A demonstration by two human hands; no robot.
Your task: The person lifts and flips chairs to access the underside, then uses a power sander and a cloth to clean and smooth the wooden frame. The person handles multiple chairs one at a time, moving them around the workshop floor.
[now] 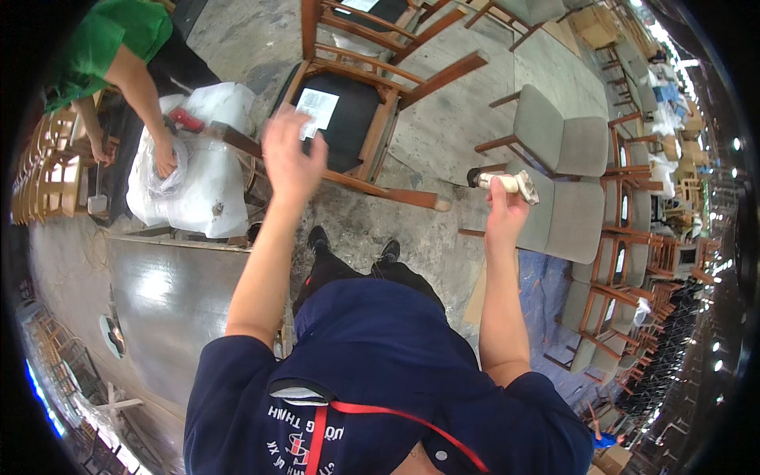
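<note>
At the centre of the view, seen from above, two bare arms rise from dark blue sleeves. Right hand [505, 212] is clenched around a pale, cloth-wrapped tool handle [507, 182], held sideways at chest height, apparently for a firm working grip. Left hand [290, 162] is raised with fingers loosely spread and holds nothing; it hovers just in front of a wooden chair [372, 95] lying tipped on the concrete floor [443, 134], its black seat underside facing up with a white paper label [317, 108] stuck on it. To the right stand grey upholstered chairs [558, 138]. On the left, another person in green presses a hand into a white plastic bag [202, 170].
</note>
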